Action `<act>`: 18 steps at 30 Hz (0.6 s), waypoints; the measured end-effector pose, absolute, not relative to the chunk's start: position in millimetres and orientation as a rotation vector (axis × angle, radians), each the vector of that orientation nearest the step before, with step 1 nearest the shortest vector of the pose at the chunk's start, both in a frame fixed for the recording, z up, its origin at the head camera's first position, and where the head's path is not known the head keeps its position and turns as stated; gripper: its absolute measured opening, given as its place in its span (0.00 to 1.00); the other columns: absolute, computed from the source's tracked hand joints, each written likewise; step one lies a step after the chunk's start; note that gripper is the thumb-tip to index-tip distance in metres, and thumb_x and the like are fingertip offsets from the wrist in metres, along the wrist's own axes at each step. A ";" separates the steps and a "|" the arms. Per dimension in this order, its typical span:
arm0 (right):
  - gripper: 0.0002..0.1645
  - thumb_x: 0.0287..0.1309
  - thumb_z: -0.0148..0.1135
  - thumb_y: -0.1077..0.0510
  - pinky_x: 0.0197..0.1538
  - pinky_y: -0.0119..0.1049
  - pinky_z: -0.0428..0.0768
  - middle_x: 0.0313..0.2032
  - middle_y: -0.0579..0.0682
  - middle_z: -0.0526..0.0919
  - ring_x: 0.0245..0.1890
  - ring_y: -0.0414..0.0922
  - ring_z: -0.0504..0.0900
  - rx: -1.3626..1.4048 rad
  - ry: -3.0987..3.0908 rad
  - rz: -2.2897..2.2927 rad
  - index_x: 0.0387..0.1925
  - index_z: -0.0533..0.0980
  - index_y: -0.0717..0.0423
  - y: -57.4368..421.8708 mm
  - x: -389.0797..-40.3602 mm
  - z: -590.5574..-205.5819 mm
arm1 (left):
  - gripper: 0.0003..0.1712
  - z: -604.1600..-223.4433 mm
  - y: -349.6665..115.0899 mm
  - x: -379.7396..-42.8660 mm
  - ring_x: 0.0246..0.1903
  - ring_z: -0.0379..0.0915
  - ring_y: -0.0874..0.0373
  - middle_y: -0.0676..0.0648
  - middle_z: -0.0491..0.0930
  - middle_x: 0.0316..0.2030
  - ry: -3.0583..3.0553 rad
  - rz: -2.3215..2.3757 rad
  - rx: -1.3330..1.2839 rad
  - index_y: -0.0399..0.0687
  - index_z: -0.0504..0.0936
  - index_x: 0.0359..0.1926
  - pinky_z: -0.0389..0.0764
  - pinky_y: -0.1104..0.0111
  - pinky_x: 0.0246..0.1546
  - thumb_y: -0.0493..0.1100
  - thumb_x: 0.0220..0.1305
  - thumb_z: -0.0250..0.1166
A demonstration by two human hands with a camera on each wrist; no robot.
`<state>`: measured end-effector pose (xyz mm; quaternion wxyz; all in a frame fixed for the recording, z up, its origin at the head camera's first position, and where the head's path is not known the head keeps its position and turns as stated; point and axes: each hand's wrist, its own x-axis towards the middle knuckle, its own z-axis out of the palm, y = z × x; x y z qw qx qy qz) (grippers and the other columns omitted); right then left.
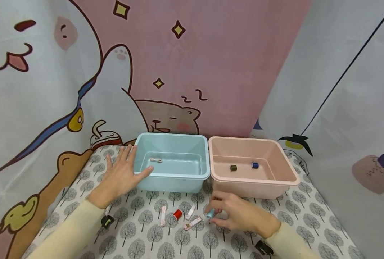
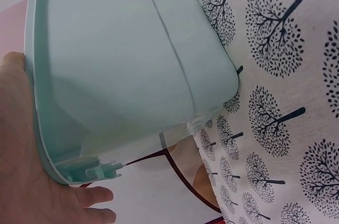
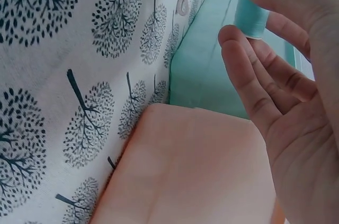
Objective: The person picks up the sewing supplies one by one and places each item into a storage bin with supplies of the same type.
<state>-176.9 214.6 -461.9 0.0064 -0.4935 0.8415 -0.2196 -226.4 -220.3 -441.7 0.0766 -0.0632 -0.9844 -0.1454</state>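
Note:
My right hand (image 1: 232, 212) pinches a light blue spool of thread (image 3: 251, 16) between thumb and fingertips, just above the tablecloth in front of the bins. My left hand (image 1: 122, 176) lies with fingers extended against the left rim of a light blue bin (image 1: 172, 182). Left of the right hand, a red spool of thread (image 1: 177, 214) rests on the cloth. Around it are small, narrow pink-and-white pieces (image 1: 193, 223), too small to identify. A similar narrow piece (image 1: 156, 160) lies inside the blue bin.
Right of the blue bin, nearly touching it, stands a pink bin (image 1: 253, 186) with an olive green spool (image 1: 233, 168) and a dark blue spool (image 1: 254, 165) inside. A tree-print cloth (image 1: 136, 248) covers the table. Behind hangs a cartoon-printed curtain (image 1: 224, 72).

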 end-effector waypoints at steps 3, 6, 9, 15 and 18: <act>0.11 0.73 0.82 0.56 0.52 0.21 0.90 0.56 0.42 0.87 0.46 0.32 0.93 -1.556 2.642 -0.672 0.54 0.92 0.46 215.1 -178.3 -458.8 | 0.71 -438.4 -219.8 -226.9 0.95 0.34 0.25 0.30 0.43 0.95 -2.952 -0.435 -0.192 0.40 0.45 0.96 0.27 0.14 0.84 0.88 0.79 0.49; 0.12 0.72 0.82 0.57 0.51 0.22 0.91 0.57 0.43 0.89 0.45 0.32 0.93 -1.596 2.655 -0.660 0.53 0.92 0.48 214.9 -180.1 -454.7 | 0.71 -436.1 -220.0 -227.8 0.95 0.33 0.25 0.30 0.42 0.95 -2.958 -0.423 -0.199 0.39 0.44 0.96 0.27 0.14 0.84 0.88 0.80 0.48; 0.12 0.71 0.83 0.58 0.50 0.22 0.91 0.56 0.43 0.91 0.45 0.32 0.93 -1.646 2.659 -0.669 0.53 0.91 0.50 215.2 -182.5 -449.4 | 0.72 -435.4 -220.5 -228.3 0.95 0.34 0.25 0.29 0.42 0.95 -2.956 -0.415 -0.205 0.39 0.45 0.96 0.28 0.14 0.84 0.89 0.80 0.48; 0.13 0.69 0.84 0.58 0.48 0.19 0.89 0.51 0.41 0.91 0.41 0.32 0.91 -1.728 2.663 -0.729 0.52 0.90 0.52 218.0 -186.6 -437.5 | 0.72 -437.0 -220.9 -226.8 0.95 0.35 0.25 0.29 0.43 0.95 -2.955 -0.426 -0.204 0.38 0.45 0.96 0.28 0.14 0.84 0.89 0.79 0.48; 0.14 0.67 0.86 0.60 0.46 0.19 0.89 0.49 0.43 0.90 0.39 0.34 0.91 -1.784 2.673 -0.761 0.51 0.90 0.52 219.4 -189.8 -433.3 | 0.72 -438.2 -221.0 -225.6 0.95 0.34 0.25 0.29 0.43 0.95 -2.954 -0.437 -0.202 0.38 0.45 0.96 0.28 0.14 0.84 0.89 0.79 0.48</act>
